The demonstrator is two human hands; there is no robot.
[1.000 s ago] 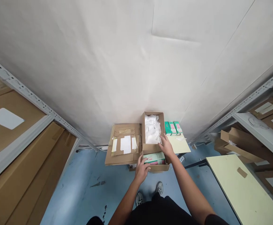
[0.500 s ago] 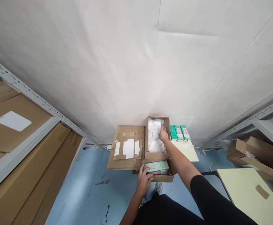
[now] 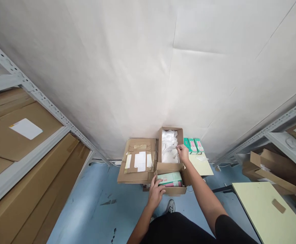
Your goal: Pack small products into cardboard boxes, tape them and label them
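My left hand [image 3: 155, 194] grips the left wall of an open cardboard box [image 3: 174, 190], its fingers curled over the rim. Inside that box lies a pale green and pink product box [image 3: 170, 178]. Just behind stands a taller open carton [image 3: 159, 145] full of crumpled white plastic packing [image 3: 168, 142]. At this carton's right edge is my right hand [image 3: 183, 153], thumb and fingertips pinched together beside the packing. Whatever is between those fingers is too small to make out.
Several green and pink boxes [image 3: 193, 145] stand on a pale yellow tabletop [image 3: 201, 166] at right. Flattened taped cardboard [image 3: 137, 176] lies at left. Shelving with large cartons [image 3: 20, 135] flanks the left; another yellow table [image 3: 267, 203] and shelves with opened cartons [image 3: 280, 166] are right.
My right hand has drawn back from over the white packing to the carton's right edge, fingers now pinched. My left hand stays on the front box. The view has shifted slightly.
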